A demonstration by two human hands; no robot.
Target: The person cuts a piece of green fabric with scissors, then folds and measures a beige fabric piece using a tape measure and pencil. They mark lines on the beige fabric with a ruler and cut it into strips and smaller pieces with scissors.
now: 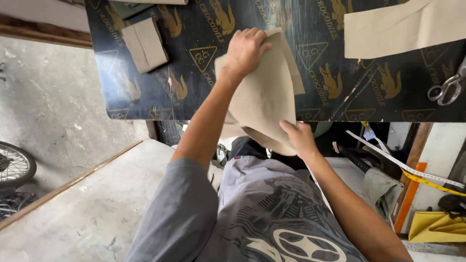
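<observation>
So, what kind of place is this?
Probably a small sewing or tailoring workshop: both hands hold a beige fabric piece over a dark worktable, with scissors and a measuring tape nearby.

I see a dark printed worktable (145, 92) over a grey concrete floor (53, 111), daylit. A raised concrete step (97, 208) has a wooden edge. A spoked wheel (14, 165) sits at left; a white wall (437, 145) at right.

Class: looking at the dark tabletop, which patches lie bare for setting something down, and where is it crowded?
Bare board lies between the folded tan piece and the left hand, and between the held fabric and the scissors. The far right corner is crowded by a large tan sheet.
</observation>
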